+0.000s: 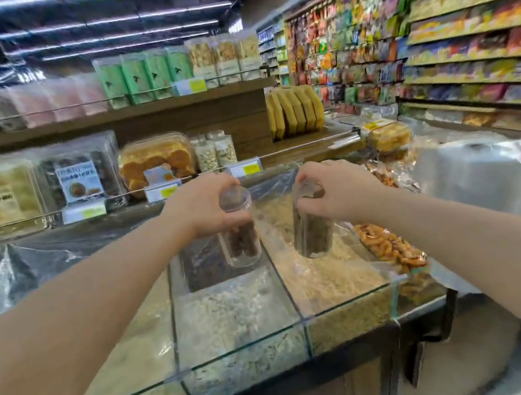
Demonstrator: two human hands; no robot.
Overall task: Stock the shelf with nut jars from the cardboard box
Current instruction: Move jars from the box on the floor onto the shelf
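While each hand grips a clear nut jar by its lid, left hand and right hand, the left jar and right jar look rigid, slick, and safer held lower.

Two clear jars are showing dark brown nuts at the frame's centre, while green pouches are lining the upper middle and yellow packs are standing right of centre, above pale beige grain bins.

A shop aisle: strip lights cross the dark ceiling, packed snack shelves line the right wall, wooden shelving stands far behind glass-walled bins.
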